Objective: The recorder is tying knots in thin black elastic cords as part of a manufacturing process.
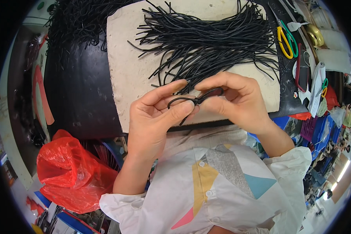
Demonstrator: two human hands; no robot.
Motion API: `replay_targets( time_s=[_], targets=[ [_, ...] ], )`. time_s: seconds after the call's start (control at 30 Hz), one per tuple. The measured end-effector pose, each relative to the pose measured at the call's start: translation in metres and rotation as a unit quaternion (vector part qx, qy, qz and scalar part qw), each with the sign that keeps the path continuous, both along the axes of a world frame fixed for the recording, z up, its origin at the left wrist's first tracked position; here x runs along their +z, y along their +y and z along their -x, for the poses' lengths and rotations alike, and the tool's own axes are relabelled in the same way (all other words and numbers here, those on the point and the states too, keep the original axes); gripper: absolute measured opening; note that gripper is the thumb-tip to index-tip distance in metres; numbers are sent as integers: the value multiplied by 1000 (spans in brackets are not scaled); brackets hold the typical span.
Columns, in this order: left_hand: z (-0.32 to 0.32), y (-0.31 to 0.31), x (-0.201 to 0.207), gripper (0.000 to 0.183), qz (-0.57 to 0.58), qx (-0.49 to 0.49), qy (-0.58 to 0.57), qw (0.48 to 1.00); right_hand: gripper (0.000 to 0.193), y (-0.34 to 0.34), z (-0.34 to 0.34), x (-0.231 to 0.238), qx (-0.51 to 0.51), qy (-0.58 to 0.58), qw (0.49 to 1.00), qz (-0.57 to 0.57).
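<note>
Between my two hands is a black cord (198, 100), looped to both sides of a small knot in its middle. My left hand (160, 111) pinches the cord's left part between thumb and fingers. With thumb and fingers bent round it, my right hand (238, 97) grips the loop on the right. Both hands are above the near edge of a pale board (136, 74). Just beyond them, a spread bundle of cut black cords (206, 35) lies across that board.
Scissors with yellow and green handles (286, 43) lie right of the board on the black table surface (80, 85). A tangled heap of black cords (80, 23) is at the far left. Below the table's left side hangs a red plastic bag (72, 171).
</note>
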State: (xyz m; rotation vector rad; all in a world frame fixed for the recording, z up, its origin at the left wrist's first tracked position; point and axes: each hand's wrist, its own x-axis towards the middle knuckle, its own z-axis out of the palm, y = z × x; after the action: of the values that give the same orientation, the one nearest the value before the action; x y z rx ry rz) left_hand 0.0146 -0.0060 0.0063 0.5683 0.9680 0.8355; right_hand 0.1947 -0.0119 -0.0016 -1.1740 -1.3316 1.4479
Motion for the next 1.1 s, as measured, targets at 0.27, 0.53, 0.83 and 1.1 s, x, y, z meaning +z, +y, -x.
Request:
replay_targets(
  time_s=[0.27,0.53,0.83,1.1],
  targets=[
    [3,0,-3,28,-11,-9,31,999,11,-3,8,3,-8,9,999,49],
    [-13,-11,-6,18,-102,81,100,986,11,-4,15,4,-50,-48,997,-17],
    [12,-6,-15,22,-16,-96,-19,995,11,-4,7,10,6,27,997,75],
    [8,-13,-10,27,-34,-66,-38,997,11,-4,7,13,-9,38,996,75]
  ],
)
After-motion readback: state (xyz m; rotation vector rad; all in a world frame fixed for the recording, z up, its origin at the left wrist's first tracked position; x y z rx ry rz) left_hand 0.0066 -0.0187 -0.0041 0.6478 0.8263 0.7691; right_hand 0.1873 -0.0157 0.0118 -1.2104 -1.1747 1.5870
